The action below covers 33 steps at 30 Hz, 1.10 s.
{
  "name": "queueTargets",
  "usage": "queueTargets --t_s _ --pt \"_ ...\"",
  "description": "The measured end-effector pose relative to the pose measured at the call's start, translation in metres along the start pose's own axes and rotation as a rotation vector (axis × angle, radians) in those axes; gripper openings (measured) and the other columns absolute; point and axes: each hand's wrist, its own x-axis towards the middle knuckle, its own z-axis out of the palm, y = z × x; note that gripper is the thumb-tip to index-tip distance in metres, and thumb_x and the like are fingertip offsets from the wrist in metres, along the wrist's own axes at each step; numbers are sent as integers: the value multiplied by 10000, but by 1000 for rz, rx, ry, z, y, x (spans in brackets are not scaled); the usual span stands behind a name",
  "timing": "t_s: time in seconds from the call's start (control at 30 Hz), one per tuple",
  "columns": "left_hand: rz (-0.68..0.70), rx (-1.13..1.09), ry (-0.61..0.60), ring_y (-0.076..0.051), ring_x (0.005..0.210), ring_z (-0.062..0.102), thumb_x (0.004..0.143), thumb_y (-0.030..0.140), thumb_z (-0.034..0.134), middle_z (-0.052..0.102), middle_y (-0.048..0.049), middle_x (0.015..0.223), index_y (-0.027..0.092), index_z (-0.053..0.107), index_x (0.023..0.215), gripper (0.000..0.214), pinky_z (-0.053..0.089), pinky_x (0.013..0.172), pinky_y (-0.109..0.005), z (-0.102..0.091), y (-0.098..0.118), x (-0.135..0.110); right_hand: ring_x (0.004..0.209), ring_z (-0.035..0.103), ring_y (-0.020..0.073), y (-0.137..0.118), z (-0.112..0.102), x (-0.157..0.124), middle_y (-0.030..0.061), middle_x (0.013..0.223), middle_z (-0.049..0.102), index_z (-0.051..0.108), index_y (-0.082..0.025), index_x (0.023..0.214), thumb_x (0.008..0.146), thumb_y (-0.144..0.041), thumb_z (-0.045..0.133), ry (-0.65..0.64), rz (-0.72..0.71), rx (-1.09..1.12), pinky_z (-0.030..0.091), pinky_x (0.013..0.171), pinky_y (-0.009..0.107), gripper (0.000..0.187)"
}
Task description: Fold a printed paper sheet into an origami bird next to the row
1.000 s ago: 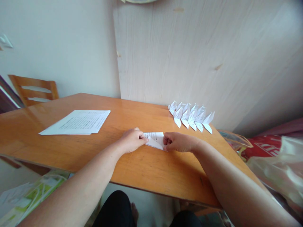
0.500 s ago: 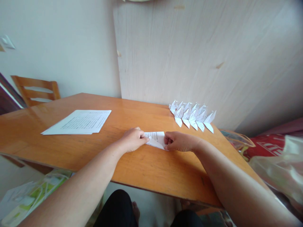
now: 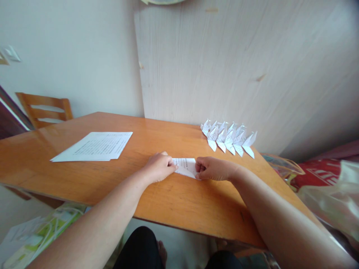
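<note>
- 1 folded paper [image 3: 185, 166] is held flat on the worktop [image 3: 174, 201], between the left hand [image 3: 159, 167] and the right hand [image 3: 215, 169].
- The left hand is narrowed to a pinch, thumb and fingers closed on the paper's left end.
- The right hand is curled, fingers and thumb gathered on the right end; how firmly cannot be told.
- Folding appears to be the step in hand: edges should be matched before a crease is pressed, and 1 end is best pinned while pressure is run along the fold.
- Skew should be avoided, since it would probably be carried into other layers.
- The paper is white, thin-looking and roughly 4-sided, marked with rows of dark print.
- Beyond the right hand, 2 rows of white pieces [image 3: 230, 142] are set close together, sharply creased, with winglike points.
- At the left, printed sheets [image 3: 97, 146] are stacked slightly out of line.
- The worktop is smooth, orange-brown wood, faintly glossy; it is backed by a pale, grained board [image 3: 210, 63].
</note>
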Motion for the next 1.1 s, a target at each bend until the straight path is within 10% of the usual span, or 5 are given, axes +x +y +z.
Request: queueTargets --t_s 1.1 --pt "7 107 -5 -188 751 558 858 441 575 588 -49 835 207 595 675 298 367 645 -297 -1 8 -1 693 535 141 -1 0 0 -2 805 622 568 -200 872 727 -258 643 -4 3 2 356 550 230 173"
